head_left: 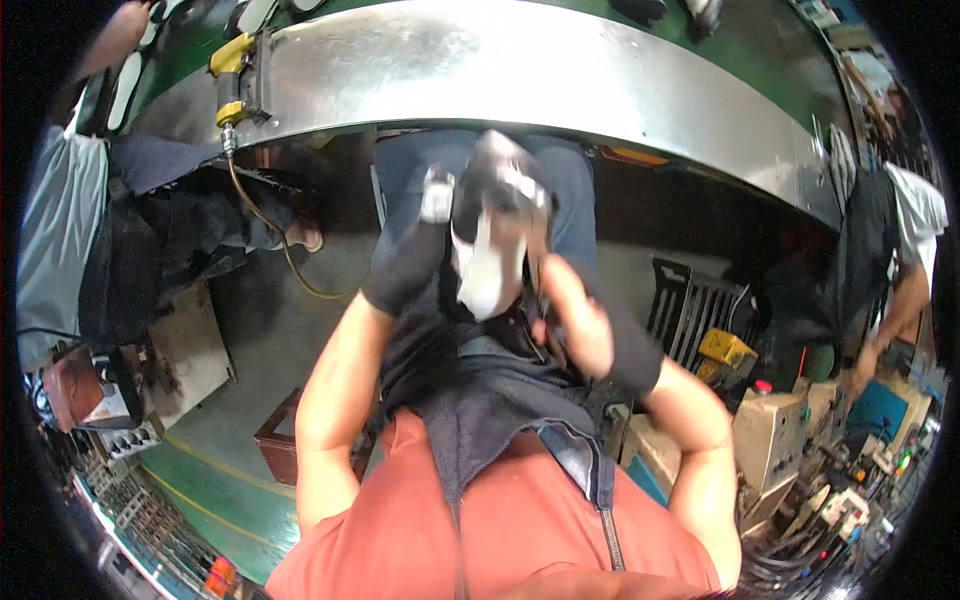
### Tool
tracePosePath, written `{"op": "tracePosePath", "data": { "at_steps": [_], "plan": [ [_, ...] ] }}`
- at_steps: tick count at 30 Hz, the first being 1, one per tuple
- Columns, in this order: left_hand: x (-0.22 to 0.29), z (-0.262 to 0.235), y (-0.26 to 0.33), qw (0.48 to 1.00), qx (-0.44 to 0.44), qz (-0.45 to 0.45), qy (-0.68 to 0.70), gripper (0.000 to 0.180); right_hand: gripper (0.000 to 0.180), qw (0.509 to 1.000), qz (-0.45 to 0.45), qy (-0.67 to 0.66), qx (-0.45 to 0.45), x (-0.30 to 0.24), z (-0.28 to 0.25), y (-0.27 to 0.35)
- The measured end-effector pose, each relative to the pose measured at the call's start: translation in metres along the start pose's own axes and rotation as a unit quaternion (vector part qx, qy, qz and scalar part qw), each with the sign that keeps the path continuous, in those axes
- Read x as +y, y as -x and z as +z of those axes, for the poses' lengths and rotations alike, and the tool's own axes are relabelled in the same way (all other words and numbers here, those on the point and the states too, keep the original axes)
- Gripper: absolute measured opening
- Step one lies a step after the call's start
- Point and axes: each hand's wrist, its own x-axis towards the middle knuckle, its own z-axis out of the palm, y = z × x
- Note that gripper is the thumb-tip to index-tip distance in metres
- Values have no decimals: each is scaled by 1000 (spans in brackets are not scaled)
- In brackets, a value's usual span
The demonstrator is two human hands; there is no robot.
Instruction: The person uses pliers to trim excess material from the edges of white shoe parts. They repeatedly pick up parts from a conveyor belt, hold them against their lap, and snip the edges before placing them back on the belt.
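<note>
A shoe (492,265) in grey, black and white is held over my lap, toe end pointing away from me; motion blurs its details. My left hand (415,255), in a dark glove, grips the shoe's left side. Beside that hand's far end is a small whitish patch (437,195), too smeared to name. At the shoe's right edge, near its rear, my right hand (578,315) has its fingers bent against it, with a black sleeve around the wrist. A dark apron (480,390) lies beneath.
A curved metal bench (480,65) runs across in front of my knees. On its left end lies a yellow-and-black air tool (232,80) with a hose (255,205) hanging down. Co-workers sit on both sides. Machine boxes (770,435) stand at right, a brown stool (280,440) at left.
</note>
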Motion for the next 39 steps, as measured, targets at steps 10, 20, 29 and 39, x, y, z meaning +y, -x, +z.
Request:
{"op": "tracePosePath", "data": {
  "at_steps": [10,20,29,39],
  "plan": [
    [-41,2,-26,988,105,-48,-105,50,58,989,108,-96,-9,35,-40,-68],
    [-29,4,30,892,-91,19,-443,51,57,982,-1,136,-131,88,-69,-71],
    [-31,22,-9,995,-84,39,-44,47,52,966,-51,254,-19,99,-25,-43],
    [-77,36,-22,900,155,47,-405,69,46,897,-85,431,-54,-21,-73,-5]
  ]
}}
